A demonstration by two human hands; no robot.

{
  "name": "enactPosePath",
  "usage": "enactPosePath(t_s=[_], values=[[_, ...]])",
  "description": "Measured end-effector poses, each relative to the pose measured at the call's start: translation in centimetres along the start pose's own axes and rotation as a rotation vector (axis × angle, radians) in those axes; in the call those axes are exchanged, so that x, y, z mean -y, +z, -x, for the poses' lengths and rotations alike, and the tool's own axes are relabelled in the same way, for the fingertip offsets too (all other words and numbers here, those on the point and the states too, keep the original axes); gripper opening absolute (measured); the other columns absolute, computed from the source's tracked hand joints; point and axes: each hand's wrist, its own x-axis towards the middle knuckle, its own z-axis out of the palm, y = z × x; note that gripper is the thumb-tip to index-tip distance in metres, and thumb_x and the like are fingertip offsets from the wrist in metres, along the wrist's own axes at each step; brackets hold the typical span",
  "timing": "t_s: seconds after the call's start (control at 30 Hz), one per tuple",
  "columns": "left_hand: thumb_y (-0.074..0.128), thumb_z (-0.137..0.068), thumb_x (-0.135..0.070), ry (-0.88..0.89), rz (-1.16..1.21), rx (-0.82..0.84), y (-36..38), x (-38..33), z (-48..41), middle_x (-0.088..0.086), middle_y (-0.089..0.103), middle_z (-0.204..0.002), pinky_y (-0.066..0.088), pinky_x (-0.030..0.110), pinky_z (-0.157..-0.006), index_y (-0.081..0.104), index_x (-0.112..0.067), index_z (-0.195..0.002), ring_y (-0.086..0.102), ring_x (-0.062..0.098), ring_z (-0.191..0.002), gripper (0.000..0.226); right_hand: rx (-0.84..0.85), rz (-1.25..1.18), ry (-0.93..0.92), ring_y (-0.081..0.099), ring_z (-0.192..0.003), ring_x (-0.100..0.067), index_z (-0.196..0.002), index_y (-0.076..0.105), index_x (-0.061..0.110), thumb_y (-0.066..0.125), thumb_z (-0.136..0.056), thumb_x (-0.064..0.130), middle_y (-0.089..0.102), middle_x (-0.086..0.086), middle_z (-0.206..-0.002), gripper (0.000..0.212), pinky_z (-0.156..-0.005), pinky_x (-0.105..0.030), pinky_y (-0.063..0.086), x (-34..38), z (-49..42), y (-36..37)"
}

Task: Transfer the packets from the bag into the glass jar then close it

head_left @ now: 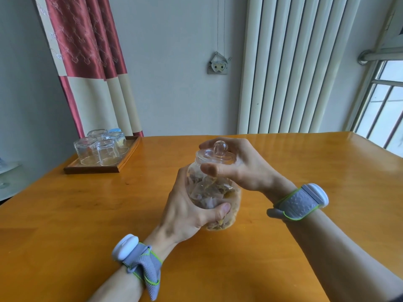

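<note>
A round glass jar stands on the orange wooden table, near its middle. Brownish packets fill it almost to the neck. My left hand wraps the jar's body from the left, thumb across its front. A clear glass lid with a round knob sits on the jar's mouth. My right hand curls around the lid from the right, fingers behind the knob and thumb in front of the neck. No bag is in view.
A wooden tray with several upturned drinking glasses stands at the table's back left. A curtain, a white radiator and a barred window lie beyond the far edge. Both wrists wear grey bands with white pods.
</note>
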Motion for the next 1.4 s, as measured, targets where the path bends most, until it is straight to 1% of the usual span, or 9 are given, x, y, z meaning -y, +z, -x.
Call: enactPosePath(t_s=[0.13, 0.37, 0.53, 0.7, 0.87, 0.97, 1.17, 1.23, 1.4], values=[[0.098, -0.056, -0.032, -0.001, -0.039, 0.002, 0.1, 0.3, 0.1, 0.001, 0.073, -0.121, 0.060, 0.048, -0.097, 0.049, -0.020, -0.134, 0.074, 0.019, -0.111, 0.093, 0.013, -0.001, 0.005, 0.076, -0.102, -0.016, -0.123, 0.069, 0.006, 0.082, -0.076, 0.032, 0.077, -0.006, -0.112, 0.055, -0.089, -0.031, 0.061, -0.4, 0.1, 0.0], [0.102, -0.057, -0.039, -0.007, -0.039, 0.029, 0.5, 1.2, 0.0, -0.006, 0.071, -0.126, 0.061, 0.041, -0.097, 0.045, -0.026, -0.140, 0.071, 0.017, -0.118, 0.101, 0.071, -0.013, 0.038, 0.075, -0.102, -0.015, -0.127, 0.067, 0.010, 0.082, -0.078, 0.029, 0.076, -0.005, -0.114, 0.055, -0.085, -0.025, 0.059, -1.2, 0.1, -0.7], [0.102, -0.048, -0.054, -0.054, 0.010, -0.053, 0.7, 1.2, -0.8, -0.020, 0.069, -0.128, 0.060, 0.031, -0.095, 0.043, -0.037, -0.140, 0.070, 0.005, -0.117, 0.111, 0.029, 0.001, 0.099, 0.066, -0.114, 0.003, -0.150, 0.046, 0.022, 0.090, -0.072, 0.039, 0.063, 0.005, -0.133, 0.091, -0.088, -0.012, 0.054, -2.2, 0.0, -0.9], [0.104, -0.054, -0.042, -0.059, 0.031, -0.098, 1.1, 2.6, -2.7, -0.029, 0.067, -0.126, 0.059, 0.022, -0.091, 0.037, -0.041, -0.142, 0.068, -0.002, -0.117, 0.111, 0.066, -0.070, 0.255, 0.058, -0.127, -0.014, -0.161, 0.020, 0.023, 0.090, -0.066, 0.047, 0.050, 0.001, -0.148, 0.121, -0.085, -0.015, 0.056, -4.5, 0.4, -0.5], [0.100, -0.064, -0.011, -0.062, 0.083, -0.101, 2.0, 4.8, -4.5, -0.008, 0.060, -0.142, 0.060, 0.021, -0.082, 0.024, -0.034, -0.150, 0.068, 0.005, -0.121, 0.117, 0.044, -0.102, 0.332, 0.067, -0.107, 0.008, -0.153, 0.029, 0.017, 0.094, -0.070, 0.036, 0.059, 0.010, -0.133, 0.108, -0.084, -0.013, 0.056, -6.8, 0.8, 0.3], [0.095, -0.063, -0.018, -0.043, 0.070, -0.027, 2.2, 5.8, -5.5, -0.003, 0.053, -0.147, 0.062, 0.023, -0.081, 0.017, -0.033, -0.151, 0.067, 0.006, -0.124, 0.118, -0.025, -0.087, 0.338, 0.064, -0.104, 0.016, -0.141, 0.040, 0.016, 0.096, -0.067, 0.032, 0.063, 0.009, -0.126, 0.095, -0.082, -0.010, 0.054, -8.0, 1.0, 0.6], [0.099, -0.051, -0.033, -0.063, -0.062, -0.004, 2.3, 7.4, -6.4, -0.007, 0.059, -0.136, 0.059, 0.023, -0.088, 0.025, -0.041, -0.140, 0.069, 0.001, -0.116, 0.116, -0.082, -0.069, 0.363, 0.070, -0.109, 0.000, -0.142, 0.042, 0.016, 0.099, -0.063, 0.031, 0.066, 0.007, -0.125, 0.099, -0.097, -0.027, 0.058, -9.6, 1.2, 0.7], [0.101, -0.047, -0.039, -0.061, -0.106, -0.017, 2.2, 7.9, -6.7, -0.013, 0.063, -0.130, 0.061, 0.023, -0.087, 0.030, -0.048, -0.131, 0.070, -0.002, -0.111, 0.111, -0.079, -0.061, 0.363, 0.070, -0.108, -0.001, -0.142, 0.041, 0.015, 0.099, -0.063, 0.031, 0.067, 0.008, -0.124, 0.099, -0.097, -0.027, 0.058, -10.0, 1.2, 0.7], [0.102, -0.047, -0.035, -0.091, -0.105, 0.007, 2.0, 8.2, -6.7, -0.013, 0.062, -0.132, 0.061, 0.035, -0.098, 0.028, -0.039, -0.137, 0.069, 0.001, -0.115, 0.116, -0.058, -0.066, 0.379, 0.068, -0.105, 0.008, -0.144, 0.038, 0.016, 0.098, -0.064, 0.032, 0.065, 0.009, -0.123, 0.100, -0.087, -0.015, 0.058, -10.3, 1.2, 0.8]])
